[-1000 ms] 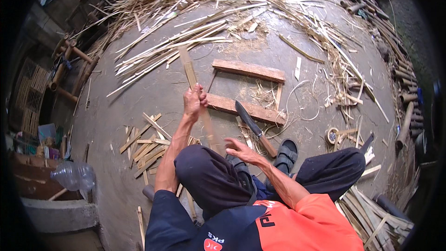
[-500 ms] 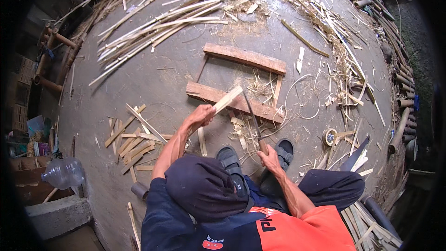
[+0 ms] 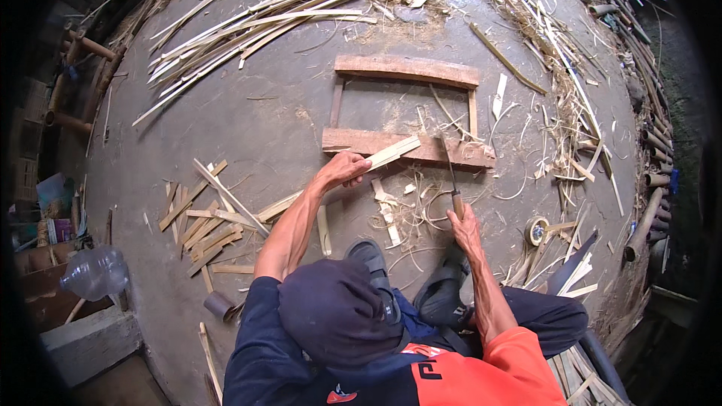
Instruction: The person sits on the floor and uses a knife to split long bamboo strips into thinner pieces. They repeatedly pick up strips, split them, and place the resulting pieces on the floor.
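My left hand (image 3: 346,170) is closed around a pale bamboo strip (image 3: 395,152). The strip's far tip lies over the near beam of a low wooden frame (image 3: 406,68), and its other end runs back behind my forearm. A lengthwise line shows along the strip, but whether it is a split I cannot tell. In my right hand (image 3: 465,227) is a knife (image 3: 450,165), gripped by its wooden handle. Its long dark blade points away from me, over the near beam and just right of the strip's tip, apart from it.
Short bamboo pieces (image 3: 207,229) lie in a heap to the left. Long strips (image 3: 263,22) are spread at the far side. Shavings (image 3: 556,135) and a tape roll (image 3: 536,231) lie to the right. A clear plastic jug (image 3: 95,274) stands far left.
The knife has moved right, away from the strip's tip, and its blade stands more upright. My left hand has shifted slightly right, and the strip is tilted flatter. The whole view has shifted slightly.
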A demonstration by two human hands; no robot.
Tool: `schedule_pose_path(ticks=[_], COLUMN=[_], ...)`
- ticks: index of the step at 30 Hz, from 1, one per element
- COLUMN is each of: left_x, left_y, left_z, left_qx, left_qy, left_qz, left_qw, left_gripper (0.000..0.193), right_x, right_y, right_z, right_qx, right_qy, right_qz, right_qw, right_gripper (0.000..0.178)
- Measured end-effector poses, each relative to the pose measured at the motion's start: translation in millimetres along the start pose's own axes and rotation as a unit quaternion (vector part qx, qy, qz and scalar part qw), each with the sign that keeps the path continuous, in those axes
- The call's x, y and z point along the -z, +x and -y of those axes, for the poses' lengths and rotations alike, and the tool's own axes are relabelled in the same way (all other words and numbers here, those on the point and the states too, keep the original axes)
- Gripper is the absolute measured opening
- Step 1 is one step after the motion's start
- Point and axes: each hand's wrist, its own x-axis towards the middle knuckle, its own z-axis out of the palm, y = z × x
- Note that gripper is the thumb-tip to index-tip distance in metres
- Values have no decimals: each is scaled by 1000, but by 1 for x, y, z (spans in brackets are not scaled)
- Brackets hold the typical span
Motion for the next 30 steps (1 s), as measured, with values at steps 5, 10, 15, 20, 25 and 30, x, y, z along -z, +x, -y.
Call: schedule_pose_path(ticks=[5,10,15,20,25,30], left_x=[4,2,5,2,2,8], left_y=[23,20,26,21,33,33], left_z=[13,-5,4,-2,13,7], left_qx=[27,80,74,80,6,58], left_qy=[19,41,84,98,159,113], left_qz=[-27,-36,-59,-55,-99,-91], left_qw=[999,995,992,990,982,988], left_gripper=[36,37,40,41,44,43], right_x=[-9,-40,-42,-13,-53,6], right_y=[-10,13,22,26,31,23], right_z=[42,77,92,136,103,164], right_qx=[98,159,189,269,174,270], right_qy=[130,-15,41,266,39,260], right_qz=[-38,-15,-17,-162,-8,-88], right_qw=[986,987,981,911,984,923], right_gripper=[33,32,27,25,27,21])
